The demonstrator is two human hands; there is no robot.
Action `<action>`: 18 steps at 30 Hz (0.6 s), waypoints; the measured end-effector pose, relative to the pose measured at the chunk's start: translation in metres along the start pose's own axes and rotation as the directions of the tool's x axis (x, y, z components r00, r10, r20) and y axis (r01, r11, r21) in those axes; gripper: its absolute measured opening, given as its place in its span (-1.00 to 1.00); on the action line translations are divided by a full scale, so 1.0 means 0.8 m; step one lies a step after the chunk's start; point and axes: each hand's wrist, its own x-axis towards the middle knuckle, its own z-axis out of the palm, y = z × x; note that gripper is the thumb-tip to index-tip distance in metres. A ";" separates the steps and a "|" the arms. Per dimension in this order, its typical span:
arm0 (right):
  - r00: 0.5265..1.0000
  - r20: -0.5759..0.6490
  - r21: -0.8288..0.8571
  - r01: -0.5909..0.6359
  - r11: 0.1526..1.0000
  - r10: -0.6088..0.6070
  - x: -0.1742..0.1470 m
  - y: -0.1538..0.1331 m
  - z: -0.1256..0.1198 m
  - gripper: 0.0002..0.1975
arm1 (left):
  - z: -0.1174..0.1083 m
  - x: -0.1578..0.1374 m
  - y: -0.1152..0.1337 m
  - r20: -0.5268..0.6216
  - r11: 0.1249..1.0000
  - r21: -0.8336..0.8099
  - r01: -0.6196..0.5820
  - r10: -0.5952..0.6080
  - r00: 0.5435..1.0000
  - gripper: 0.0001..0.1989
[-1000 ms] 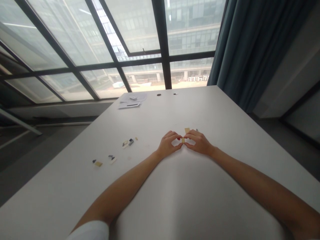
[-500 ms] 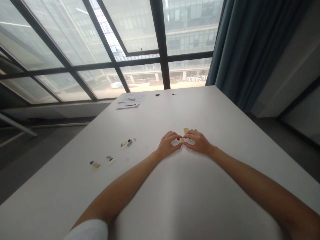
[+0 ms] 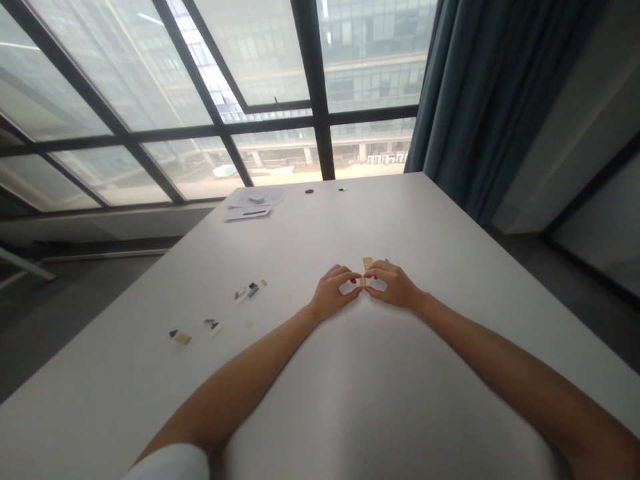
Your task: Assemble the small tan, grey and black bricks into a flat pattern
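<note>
Between the fingertips of both hands is a small tan block piece (image 3: 363, 282), pinched from either side just over the white table (image 3: 310, 240). My left hand (image 3: 334, 291) grips its left side with thumb and fingers, and my right hand (image 3: 393, 284) holds the right side the same way. Right behind the fingers lies a flat tan studded plate (image 3: 367, 263), partly covered by my right hand. A small grey piece (image 3: 386, 261) shows just past the right knuckles. Fine detail of the held piece is too small to make out.
Several small loose pieces (image 3: 253, 289) lie left of my hands, in tan, white and dark grey. Nearer the left edge are another tan piece (image 3: 183, 339) and a grey-and-white group (image 3: 213, 326). Papers (image 3: 250, 212) rest at the far left corner, before the windows.
The view has shifted slightly, so the table things sit a little further left. Both hands keep their pinch on the small tan piece, with hardly any movement.
</note>
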 end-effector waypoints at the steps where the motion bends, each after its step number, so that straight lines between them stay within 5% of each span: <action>1: 1.000 0.000 0.000 -0.001 1.000 0.001 0.000 0.000 0.000 -0.87 | 0.000 0.000 0.000 0.002 1.000 -0.002 0.002 -0.002 1.000 -0.78; 18: 1.000 0.002 0.005 0.012 1.000 -0.012 0.000 0.001 0.000 -0.86 | -0.003 0.001 0.000 0.008 1.000 0.005 -0.004 0.004 1.000 -0.78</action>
